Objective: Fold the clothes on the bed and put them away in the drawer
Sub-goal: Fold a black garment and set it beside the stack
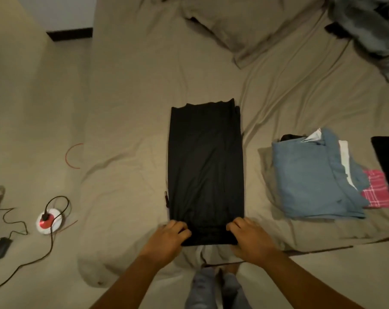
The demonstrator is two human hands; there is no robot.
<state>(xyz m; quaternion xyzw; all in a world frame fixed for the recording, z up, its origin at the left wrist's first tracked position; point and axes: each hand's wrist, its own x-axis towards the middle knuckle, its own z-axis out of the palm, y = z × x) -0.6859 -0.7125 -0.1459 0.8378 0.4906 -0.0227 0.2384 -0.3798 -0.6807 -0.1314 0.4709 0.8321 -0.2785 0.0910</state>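
A black garment [205,166], folded into a long strip, lies mid-bed [131,103]. It looks soft, light and floppy, best taken at its near corners. There the left hand [166,239] and right hand [250,238] pinch its hem. Folded clothes [309,175] sit right.

Faded blue jeans [200,288] cover the legs; left forearm [131,279] and right forearm [305,277] are bare

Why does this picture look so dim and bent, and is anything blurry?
Head view, light: dim and warm, so the black garment shows almost no detail. Head view, shape: the wide-angle lens bows the bed at the edges. Head view, focus: the grey blanket is smeared; the left hand and right hand gripping the garment are sharper.
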